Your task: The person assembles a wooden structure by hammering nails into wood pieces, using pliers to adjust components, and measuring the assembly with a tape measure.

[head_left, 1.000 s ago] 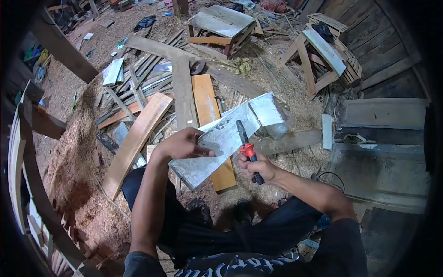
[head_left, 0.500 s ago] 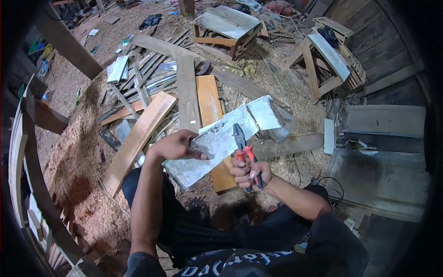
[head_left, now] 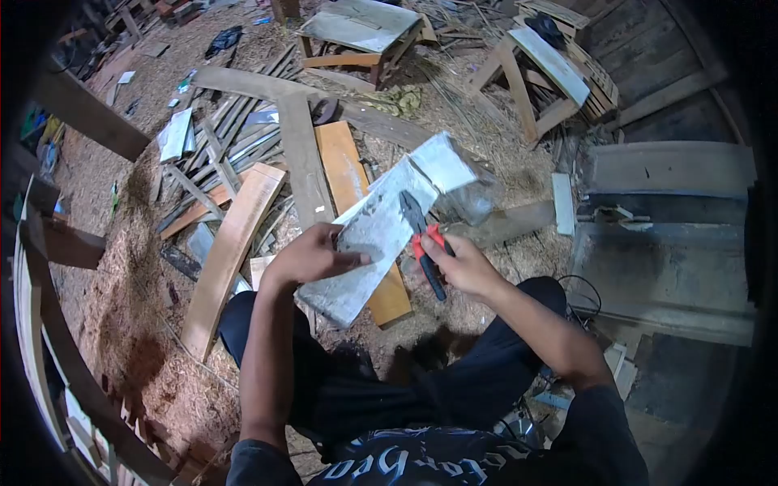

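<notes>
My left hand (head_left: 312, 259) is closed on the left edge of a white-painted, worn board (head_left: 365, 275), its thumb lying across the face. The board slants up and away to the right, and a crack crosses it near its far end. Combination pliers (head_left: 412, 212) with red and black handles are in my right hand (head_left: 468, 266). Their jaws point up and left and overlap the board's right edge in this view. An orange-brown plank (head_left: 344, 158) lies on the ground behind and beneath the board.
A curved brown plank (head_left: 235, 251) lies to the left, by a pile of thin wood strips (head_left: 235, 146). A low white-topped table (head_left: 361, 32) stands at the back. Wooden frames (head_left: 543, 73) lean at the back right, and a grey panel (head_left: 664, 267) lies at right. Shavings cover the ground.
The board has tilted more steeply. My right hand has turned and moved up and right, so the pliers slant more to the left. The head view has shifted slightly.
</notes>
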The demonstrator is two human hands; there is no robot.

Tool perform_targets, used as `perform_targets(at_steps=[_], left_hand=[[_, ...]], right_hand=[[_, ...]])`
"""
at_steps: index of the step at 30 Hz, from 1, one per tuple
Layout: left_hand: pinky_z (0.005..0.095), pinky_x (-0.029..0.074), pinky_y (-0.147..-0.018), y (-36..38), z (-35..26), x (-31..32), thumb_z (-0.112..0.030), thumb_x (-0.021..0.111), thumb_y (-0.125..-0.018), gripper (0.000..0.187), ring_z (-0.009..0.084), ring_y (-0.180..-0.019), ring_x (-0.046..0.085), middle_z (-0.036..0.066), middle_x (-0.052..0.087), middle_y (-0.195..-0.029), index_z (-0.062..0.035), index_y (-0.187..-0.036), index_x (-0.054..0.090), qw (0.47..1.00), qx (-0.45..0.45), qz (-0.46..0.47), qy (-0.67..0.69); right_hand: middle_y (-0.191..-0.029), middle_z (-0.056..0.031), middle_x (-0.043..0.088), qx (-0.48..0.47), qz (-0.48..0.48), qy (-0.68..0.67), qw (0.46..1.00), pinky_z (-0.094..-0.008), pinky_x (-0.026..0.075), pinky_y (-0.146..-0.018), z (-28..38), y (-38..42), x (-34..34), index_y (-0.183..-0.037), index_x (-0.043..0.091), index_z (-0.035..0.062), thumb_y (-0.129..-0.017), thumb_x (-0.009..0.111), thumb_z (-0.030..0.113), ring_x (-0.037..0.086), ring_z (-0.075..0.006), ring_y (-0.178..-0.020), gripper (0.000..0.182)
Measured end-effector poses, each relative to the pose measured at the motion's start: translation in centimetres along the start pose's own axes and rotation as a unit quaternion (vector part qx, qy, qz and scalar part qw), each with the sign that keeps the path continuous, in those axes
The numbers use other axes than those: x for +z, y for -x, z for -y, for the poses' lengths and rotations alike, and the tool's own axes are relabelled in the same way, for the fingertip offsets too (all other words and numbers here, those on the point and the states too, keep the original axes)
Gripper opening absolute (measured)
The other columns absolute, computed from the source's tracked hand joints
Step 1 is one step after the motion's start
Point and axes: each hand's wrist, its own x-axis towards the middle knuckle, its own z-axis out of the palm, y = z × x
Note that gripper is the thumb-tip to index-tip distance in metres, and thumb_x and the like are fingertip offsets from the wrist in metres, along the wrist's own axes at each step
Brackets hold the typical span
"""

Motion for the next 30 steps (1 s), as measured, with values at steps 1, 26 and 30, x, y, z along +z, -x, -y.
perform_targets(at_steps=[1,26,30], left_hand=[[0.0282,0.043,-0.063,-0.4,-0.3,0.0,-0.026,0.082,-0.082,0.037,0.0085,-0.069,0.054,0.002,0.068,-0.078,0.0016,-0.104,0.071,1.0,-0.004,-0.001,0.0],[0.0277,0.048,-0.064,0.5,3.9,-5.5,-0.038,0.078,-0.084,0.051,0.0125,-0.071,0.064,0.009,0.071,-0.086,0.0033,-0.112,0.068,0.996,-0.017,-0.087,-0.025],[0.0268,0.048,-0.061,-0.9,2.1,-5.4,-0.036,0.076,-0.085,0.05,0.0117,-0.067,0.063,0.008,0.07,-0.086,0.0073,-0.108,0.066,0.992,-0.035,-0.092,0.075]], right_hand=[[-0.084,-0.0089,0.068,0.003,-0.029,-0.007,1.0,-0.0314,0.056,-0.061,0.5,0.0,0.6,-0.102,0.06,0.002,-0.1,0.059,0.038,0.068,-0.0164,-0.073,0.036],[-0.087,-0.014,0.07,-0.096,0.108,-0.224,0.964,-0.0347,0.053,-0.058,-5.8,-6.1,-4.0,-0.109,0.064,0.0028,-0.098,0.061,0.036,0.068,-0.0227,-0.07,0.036],[-0.082,-0.0094,0.068,-0.162,-0.106,0.085,0.977,-0.0305,0.048,-0.058,-11.8,-10.4,-7.7,-0.107,0.066,0.0044,-0.101,0.057,0.031,0.064,-0.015,-0.069,0.029]])
